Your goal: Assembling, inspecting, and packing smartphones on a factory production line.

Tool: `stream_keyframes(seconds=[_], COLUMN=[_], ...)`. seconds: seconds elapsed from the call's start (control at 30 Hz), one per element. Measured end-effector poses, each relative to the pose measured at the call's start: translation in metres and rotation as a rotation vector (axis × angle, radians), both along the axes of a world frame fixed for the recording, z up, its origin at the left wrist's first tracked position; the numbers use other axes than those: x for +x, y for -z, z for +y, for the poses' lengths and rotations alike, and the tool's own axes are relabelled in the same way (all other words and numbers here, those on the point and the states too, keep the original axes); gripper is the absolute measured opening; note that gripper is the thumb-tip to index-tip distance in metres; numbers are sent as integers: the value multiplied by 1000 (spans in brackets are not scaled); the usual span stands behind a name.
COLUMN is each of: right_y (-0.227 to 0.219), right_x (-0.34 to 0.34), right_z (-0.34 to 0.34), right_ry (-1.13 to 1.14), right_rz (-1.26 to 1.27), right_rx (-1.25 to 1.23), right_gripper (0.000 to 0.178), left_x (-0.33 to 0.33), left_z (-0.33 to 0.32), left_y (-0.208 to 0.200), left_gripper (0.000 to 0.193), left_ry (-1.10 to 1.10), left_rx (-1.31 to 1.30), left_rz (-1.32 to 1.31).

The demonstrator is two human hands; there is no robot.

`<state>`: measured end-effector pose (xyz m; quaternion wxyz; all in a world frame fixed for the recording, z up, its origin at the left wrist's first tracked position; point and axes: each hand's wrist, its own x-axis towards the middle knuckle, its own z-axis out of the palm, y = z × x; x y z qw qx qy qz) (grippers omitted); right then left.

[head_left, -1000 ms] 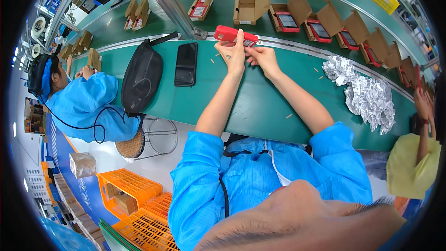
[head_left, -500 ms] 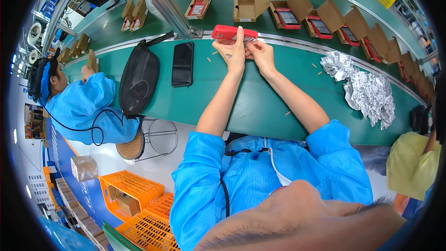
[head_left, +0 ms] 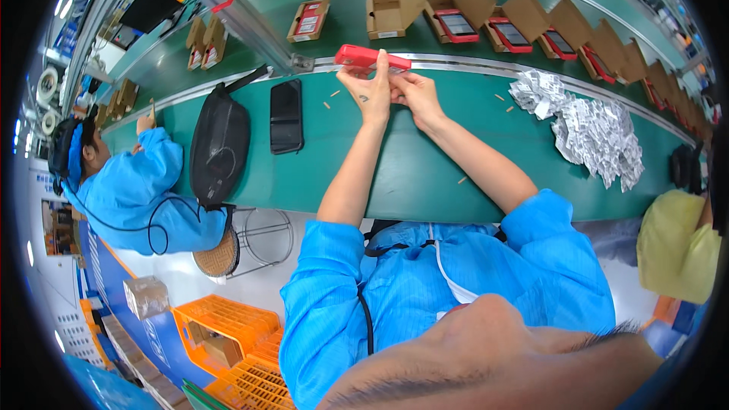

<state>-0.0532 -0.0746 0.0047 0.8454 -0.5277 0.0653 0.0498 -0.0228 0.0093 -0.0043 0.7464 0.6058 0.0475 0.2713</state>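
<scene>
My left hand (head_left: 367,96) grips a red handheld device (head_left: 357,55), thumb across its near side, above the far edge of the green bench (head_left: 334,175). Pinched fingers of my right hand (head_left: 418,96) meet the device's near right edge; what they hold, if anything, is hidden. Beyond my hands, on the raised conveyor, stands an open cardboard box (head_left: 386,17) with nothing visible inside. To its right, a row of open boxes holds similar devices (head_left: 458,24) with dark screens.
Left on the bench lie a black phone (head_left: 286,115) and a black pouch (head_left: 219,144). A heap of folded printed papers (head_left: 596,137) lies right. A metal post (head_left: 228,7) rises at the far left. A co-worker in blue (head_left: 129,190) sits left, near orange crates (head_left: 228,326).
My view has shifted slightly, so the bench items appear further left. Both hands stay at the red device, and the left hand keeps its grip. The co-worker's raised hand has moved a little.
</scene>
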Motion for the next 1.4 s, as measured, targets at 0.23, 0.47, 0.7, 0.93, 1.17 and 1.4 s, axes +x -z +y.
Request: stream_keyframes(seconds=[0.23, 0.47, 0.7, 0.93, 1.17, 1.4], right_y=[-28, -73, -105, -54, -12, 0], right_x=[-37, -55, -58, -26, 80, 100], right_z=[-56, -256, -242, -111, -52, -38], right_ry=[-126, 51, 264, -233, -59, -312], right_rz=[-153, 5, 269, -126, 64, 222], right_rx=[-354, -992, -2058, -592, 140, -288], right_gripper=[18, 26, 55, 43, 24, 49], left_x=[-10, -8, -16, 5, 57, 73], left_z=[-5, 28, 16, -12, -2, 84], left_y=[-9, -17, -29, -30, -27, -4], left_gripper=[48, 41, 58, 62, 63, 36], left_ry=[140, 844, 968, 995, 581, 116], left_rx=[104, -653, -781, -707, -255, -2], left_rz=[-161, 37, 91, 106, 355, 159])
